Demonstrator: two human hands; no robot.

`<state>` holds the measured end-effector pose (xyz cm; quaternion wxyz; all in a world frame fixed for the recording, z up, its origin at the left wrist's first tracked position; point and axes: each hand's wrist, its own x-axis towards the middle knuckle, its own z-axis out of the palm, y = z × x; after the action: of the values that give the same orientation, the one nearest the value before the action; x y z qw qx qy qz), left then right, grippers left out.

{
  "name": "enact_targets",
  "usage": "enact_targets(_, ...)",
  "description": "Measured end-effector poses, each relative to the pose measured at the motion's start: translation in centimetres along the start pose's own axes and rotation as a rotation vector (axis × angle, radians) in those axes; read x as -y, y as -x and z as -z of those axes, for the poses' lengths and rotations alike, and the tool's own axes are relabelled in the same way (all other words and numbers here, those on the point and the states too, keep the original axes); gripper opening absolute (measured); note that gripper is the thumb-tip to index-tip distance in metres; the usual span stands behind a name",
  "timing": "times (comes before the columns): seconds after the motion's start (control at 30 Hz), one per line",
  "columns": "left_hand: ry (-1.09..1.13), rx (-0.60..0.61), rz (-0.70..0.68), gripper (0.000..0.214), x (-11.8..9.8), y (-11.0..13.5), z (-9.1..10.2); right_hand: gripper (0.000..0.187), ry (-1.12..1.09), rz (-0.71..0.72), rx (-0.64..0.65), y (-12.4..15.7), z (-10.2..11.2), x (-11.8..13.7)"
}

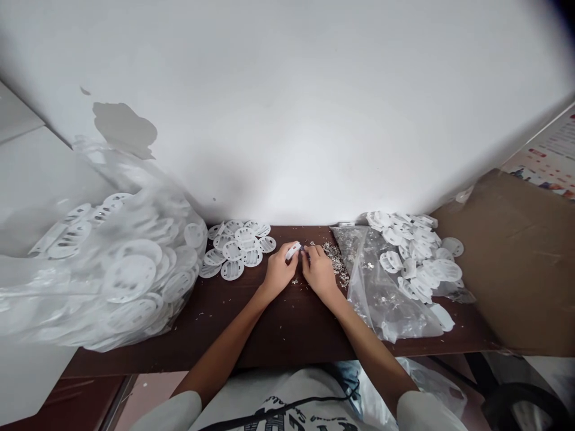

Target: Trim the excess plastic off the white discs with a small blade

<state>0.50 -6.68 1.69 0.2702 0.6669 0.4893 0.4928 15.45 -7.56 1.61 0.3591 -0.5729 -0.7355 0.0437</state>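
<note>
My left hand (281, 267) is closed around a white plastic piece (293, 250), seen nearly edge-on over the middle of the table. Close beside it, my right hand (320, 272) pinches something small and dark (303, 249) against the white piece's right side; what exactly it is, I cannot make out. Just right of my right hand lies a scatter of small metal clips (335, 257). To the left of my hands, white round slotted discs (246, 238) are spread in a loose heap.
A large clear bag (148, 269) full of white discs fills the left side. On the right, a flat plastic bag (381, 299) lies under a pile of white parts (422, 257). A cardboard box (516, 257) borders the dark table (287, 335), and a white wall (291, 120) rises behind.
</note>
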Motion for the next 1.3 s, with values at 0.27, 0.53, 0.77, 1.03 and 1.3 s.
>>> enact_targets(0.27, -0.04, 0.016, -0.019, 0.033, 0.6, 0.0, -0.1, 0.024, 0.039, -0.027, 0.007, 0.0, -0.1, 0.0)
enact_targets(0.53, -0.009, -0.011, 0.026, 0.034, 0.8, 0.0, -0.3, 0.022, 0.059, -0.01, 0.024, 0.2, -0.1, -0.2)
enact_targets(0.77, 0.062, -0.021, 0.063, 0.035, 0.7, 0.1, -0.7, 0.02, 0.05, 0.007, -0.007, 0.1, -0.2, -0.8)
enact_targets(1.03, -0.031, -0.013, 0.028, 0.037, 0.9, 0.2, -0.7, 0.019, 0.048, 0.019, 0.014, 0.2, -0.2, -0.9)
enact_targets(1.3, 0.009, 0.031, 0.02, 0.032, 0.8, -0.5, 0.0, 0.026, 0.136, 0.156, 0.083, 0.3, -0.1, -1.2)
